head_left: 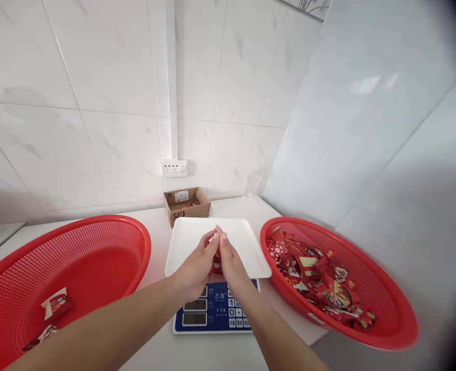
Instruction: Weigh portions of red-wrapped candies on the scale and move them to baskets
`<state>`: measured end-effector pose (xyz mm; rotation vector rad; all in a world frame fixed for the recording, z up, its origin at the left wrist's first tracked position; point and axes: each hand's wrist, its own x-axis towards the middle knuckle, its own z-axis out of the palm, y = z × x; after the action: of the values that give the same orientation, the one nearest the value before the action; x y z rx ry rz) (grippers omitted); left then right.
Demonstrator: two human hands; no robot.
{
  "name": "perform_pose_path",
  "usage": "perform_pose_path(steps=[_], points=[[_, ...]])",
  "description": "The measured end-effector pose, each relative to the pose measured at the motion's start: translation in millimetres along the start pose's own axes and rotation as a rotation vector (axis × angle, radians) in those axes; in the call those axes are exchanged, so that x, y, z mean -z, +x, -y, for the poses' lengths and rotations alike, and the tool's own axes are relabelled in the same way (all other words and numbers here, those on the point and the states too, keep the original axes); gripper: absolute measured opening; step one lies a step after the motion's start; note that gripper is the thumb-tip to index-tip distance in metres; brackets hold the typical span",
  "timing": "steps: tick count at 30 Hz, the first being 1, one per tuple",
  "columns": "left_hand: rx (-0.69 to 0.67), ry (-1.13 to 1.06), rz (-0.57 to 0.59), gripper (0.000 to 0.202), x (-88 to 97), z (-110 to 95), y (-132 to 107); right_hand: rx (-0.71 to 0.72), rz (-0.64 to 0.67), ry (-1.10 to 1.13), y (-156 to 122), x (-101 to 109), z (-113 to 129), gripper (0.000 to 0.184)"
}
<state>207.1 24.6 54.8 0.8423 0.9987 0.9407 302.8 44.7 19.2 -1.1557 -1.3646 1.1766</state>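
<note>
My left hand [197,267] and my right hand [232,262] are cupped together, fingertips meeting, over the white tray [181,242] of a digital scale. Between the palms some red-wrapped snack packets [216,264] show through the gap; how many is hidden. Below my wrists lies the scale's blue panel [220,304] with small displays and number keys. To the right, a red plastic basket [392,322] holds a pile of mostly red snack packets [316,278]. On the left stands another red basket [107,224] with a few packets [56,304] visible inside, partly behind my left forearm.
Behind the scale is a small open cardboard box [189,210] with some items in it. A clear plastic container [252,184] stands in the back corner of the white table [228,206]. A power socket [175,168] is on the tiled wall.
</note>
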Motion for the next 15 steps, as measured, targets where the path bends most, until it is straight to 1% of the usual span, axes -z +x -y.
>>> perform_pose_path(steps=[3, 6, 8, 10, 12, 13, 15], points=[[0.025, 0.003, 0.005, 0.041, 6.9, -1.5, 1.3, -0.02, 0.053, -0.006, -2.5, 1.1, 5.6, 0.086], [0.036, 0.013, -0.006, 0.036, 12.5, -6.4, -0.1, -0.015, 0.111, 0.014, -5.6, 0.2, 14.4, 0.082], [0.038, 0.033, -0.011, 0.033, 16.1, -14.5, -7.2, -0.004, 0.165, 0.062, -8.9, -0.2, 19.6, 0.078], [0.026, 0.064, -0.021, 0.031, 23.6, -27.8, -20.4, 0.019, 0.219, 0.12, -13.6, 3.3, 22.5, 0.073], [-0.027, 0.149, -0.069, 0.032, 38.9, -44.3, -38.5, 0.044, 0.254, 0.157, -19.4, 14.4, 22.3, 0.069], [-0.087, 0.265, -0.119, 0.033, 50.2, -52.3, -48.5, 0.059, 0.253, 0.159, -22.3, 23.7, 21.2, 0.068], [-0.193, 0.485, -0.291, 0.032, 79.3, -63.8, -68.6, 0.089, 0.207, 0.129, -27.6, 49.5, 17.2, 0.067]])
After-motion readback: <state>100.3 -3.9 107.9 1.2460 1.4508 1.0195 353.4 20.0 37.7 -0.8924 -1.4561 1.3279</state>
